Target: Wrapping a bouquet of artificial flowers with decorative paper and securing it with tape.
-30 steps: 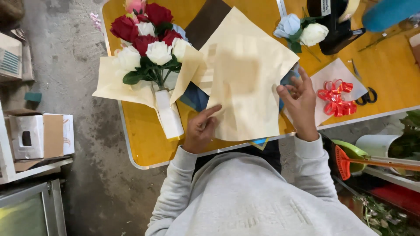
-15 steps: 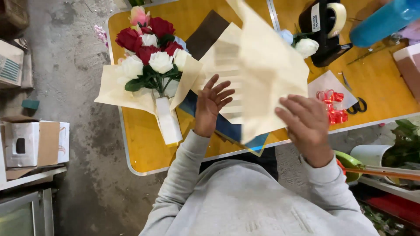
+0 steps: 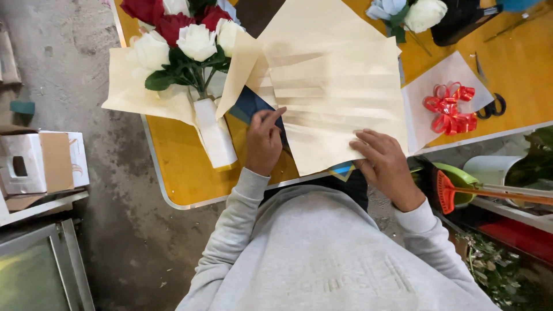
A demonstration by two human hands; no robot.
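Left hand (image 3: pixel 264 141) fingers pinched together (knuckles up); right hand (image 3: pixel 385 164) flat, fingers spread.

Cream paper (image 3: pixel 340 98), creased in pleats, lies on the yellow desk (image 3: pixel 184 167). The left hand (image 3: pixel 264 141) pinches its left edge, over a dark blue sheet (image 3: pixel 249 103); the right hand (image 3: pixel 385 161) lies flat on its lower right corner. A bouquet (image 3: pixel 184 40) of red and white roses lies to the left, a red ribbon (image 3: pixel 449 106) and scissors (image 3: pixel 492 106) to the right
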